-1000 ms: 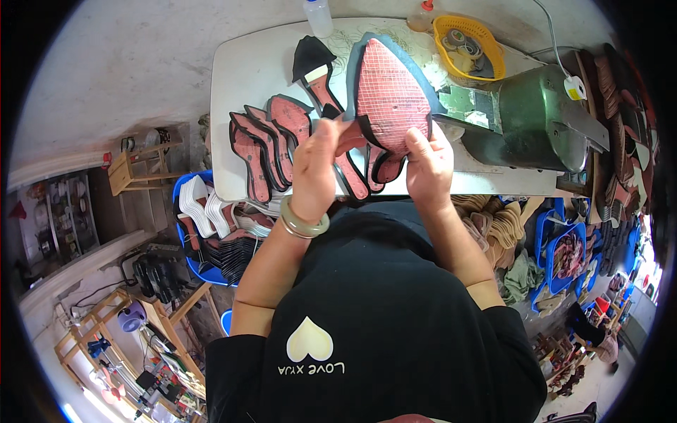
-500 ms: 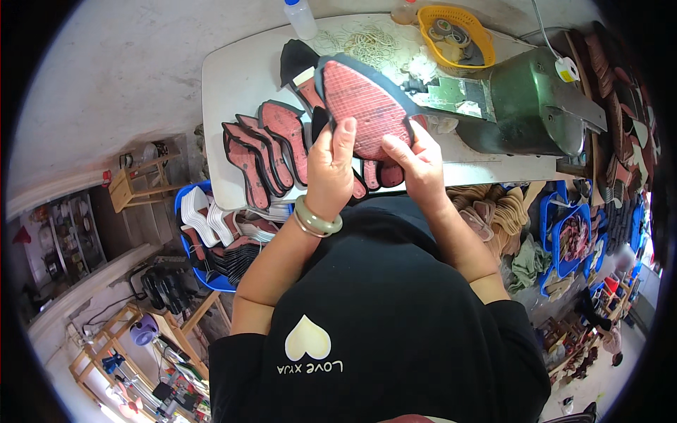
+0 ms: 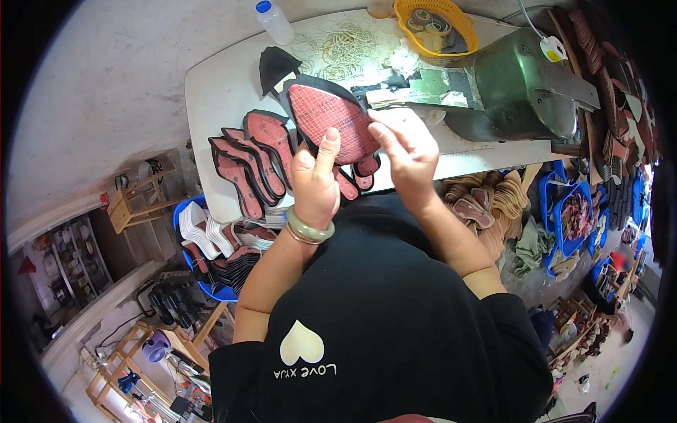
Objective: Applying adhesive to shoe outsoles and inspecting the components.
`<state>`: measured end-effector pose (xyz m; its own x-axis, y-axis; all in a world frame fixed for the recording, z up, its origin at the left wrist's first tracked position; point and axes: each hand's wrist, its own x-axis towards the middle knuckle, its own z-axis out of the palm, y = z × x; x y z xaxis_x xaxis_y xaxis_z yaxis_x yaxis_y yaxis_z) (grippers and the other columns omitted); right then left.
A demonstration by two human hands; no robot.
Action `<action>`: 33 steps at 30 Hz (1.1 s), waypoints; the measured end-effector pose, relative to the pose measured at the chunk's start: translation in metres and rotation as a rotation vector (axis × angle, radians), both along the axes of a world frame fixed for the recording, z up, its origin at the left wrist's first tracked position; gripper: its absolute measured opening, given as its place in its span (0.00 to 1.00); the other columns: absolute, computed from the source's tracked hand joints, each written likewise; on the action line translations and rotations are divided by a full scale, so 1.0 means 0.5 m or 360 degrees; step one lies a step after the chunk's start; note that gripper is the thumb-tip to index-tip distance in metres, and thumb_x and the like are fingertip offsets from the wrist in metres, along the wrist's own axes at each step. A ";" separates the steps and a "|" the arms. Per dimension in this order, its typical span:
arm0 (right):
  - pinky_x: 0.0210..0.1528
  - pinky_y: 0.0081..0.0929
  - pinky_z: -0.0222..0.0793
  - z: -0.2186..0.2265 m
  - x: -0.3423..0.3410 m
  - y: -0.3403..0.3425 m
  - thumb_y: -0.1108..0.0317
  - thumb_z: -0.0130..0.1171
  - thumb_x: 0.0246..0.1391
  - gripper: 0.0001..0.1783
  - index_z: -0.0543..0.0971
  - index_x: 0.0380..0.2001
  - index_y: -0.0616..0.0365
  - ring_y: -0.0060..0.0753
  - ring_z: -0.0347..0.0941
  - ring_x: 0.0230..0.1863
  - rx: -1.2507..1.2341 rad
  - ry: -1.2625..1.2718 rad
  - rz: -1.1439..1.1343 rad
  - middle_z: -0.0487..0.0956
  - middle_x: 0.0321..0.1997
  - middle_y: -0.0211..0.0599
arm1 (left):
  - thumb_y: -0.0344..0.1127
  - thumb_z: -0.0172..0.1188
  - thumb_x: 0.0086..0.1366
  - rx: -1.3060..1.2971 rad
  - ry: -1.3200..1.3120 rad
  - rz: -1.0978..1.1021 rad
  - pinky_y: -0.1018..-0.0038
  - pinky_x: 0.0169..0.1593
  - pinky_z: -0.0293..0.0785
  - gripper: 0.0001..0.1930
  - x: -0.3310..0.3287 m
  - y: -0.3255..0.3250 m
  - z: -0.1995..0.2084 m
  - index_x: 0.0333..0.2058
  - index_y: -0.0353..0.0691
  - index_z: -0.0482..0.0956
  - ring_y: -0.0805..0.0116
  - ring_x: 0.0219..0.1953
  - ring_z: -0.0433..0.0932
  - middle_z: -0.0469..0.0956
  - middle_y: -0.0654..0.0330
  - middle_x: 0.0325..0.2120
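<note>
A shoe insole [image 3: 328, 116] with a red gridded face and a black border is held up above the table's near side. My left hand [image 3: 317, 182] is closed on its lower part, thumb flat on the red face and the other fingers hidden beneath. At its right edge my right hand [image 3: 407, 151] pinches the black border between thumb and forefinger. Several similar red insoles with black edges [image 3: 270, 141] lie fanned out to the left on the table. A black piece [image 3: 277, 68] with a pale patch lies just beyond the held insole.
A green machine [image 3: 518, 88] with a flat arm stands on the right of the white table [image 3: 211, 92]. Farther back are tangled cords [image 3: 349, 49], a bottle [image 3: 275, 22] and a yellow basket [image 3: 462, 28] of tape rolls. Blue crates [image 3: 224, 290] flank me.
The held insole has shifted left in view and turned slightly. My right hand has gone from gripping its lower right, thumb on the face, to pinching the border higher up.
</note>
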<state>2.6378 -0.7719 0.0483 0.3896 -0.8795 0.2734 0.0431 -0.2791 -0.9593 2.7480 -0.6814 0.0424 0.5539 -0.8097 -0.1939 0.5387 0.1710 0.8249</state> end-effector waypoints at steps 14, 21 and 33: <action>0.30 0.16 0.65 -0.088 -0.077 -0.076 0.58 0.60 0.55 0.14 0.80 0.32 0.60 0.14 0.68 0.26 0.1182 0.0111 0.0663 0.76 0.24 0.24 | 0.41 0.67 0.56 0.0658 -0.0997 -0.1541 0.80 0.30 0.67 0.16 0.131 -0.090 0.012 0.32 0.37 0.72 0.82 0.30 0.68 0.73 0.65 0.25; 0.14 0.16 0.53 -0.130 -0.063 -0.058 0.55 0.56 0.59 0.19 0.77 0.25 0.61 0.16 0.61 0.14 0.1333 0.0276 0.0479 0.71 0.16 0.28 | 0.36 0.70 0.52 0.0682 -0.1481 -0.1824 0.80 0.36 0.71 0.23 0.179 -0.265 0.018 0.44 0.40 0.69 0.78 0.37 0.70 0.75 0.63 0.35; 0.19 0.13 0.57 -0.129 -0.031 -0.096 0.58 0.54 0.60 0.18 0.79 0.36 0.65 0.14 0.65 0.17 0.1449 -0.0073 0.0438 0.74 0.21 0.26 | 0.42 0.68 0.54 0.0457 -0.1516 -0.2095 0.77 0.32 0.73 0.23 0.233 -0.386 -0.016 0.48 0.46 0.74 0.78 0.32 0.72 0.76 0.67 0.33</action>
